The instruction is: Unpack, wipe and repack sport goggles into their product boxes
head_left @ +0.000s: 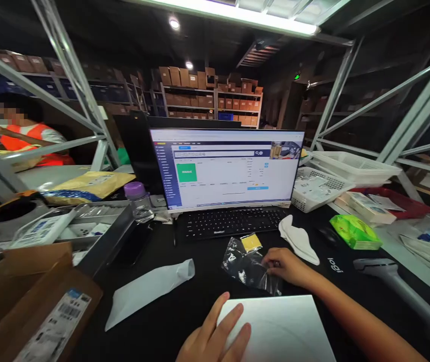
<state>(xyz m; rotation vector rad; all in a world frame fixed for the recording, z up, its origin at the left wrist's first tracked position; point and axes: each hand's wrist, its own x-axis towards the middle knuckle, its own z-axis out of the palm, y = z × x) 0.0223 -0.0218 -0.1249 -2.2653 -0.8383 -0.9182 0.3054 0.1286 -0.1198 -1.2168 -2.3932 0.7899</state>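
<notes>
at the left sits a brown box [33,296], then a white pouch [149,289]. the left hand [212,337] lies spread on a white box [282,327]. behind that, a clear bag [243,269] touches the curled right hand [288,266]; i can't tell if it pinches.

My feed shows glare from a long white tube light [237,13] above the bright rectangular monitor [218,188], whose small text blurs. Behind it, brown cardboard boxes [183,77] sit dim; before it, a clear plastic bag [239,269] glints. Silver metal struts [337,93] right of the monitor look stretched.
</notes>
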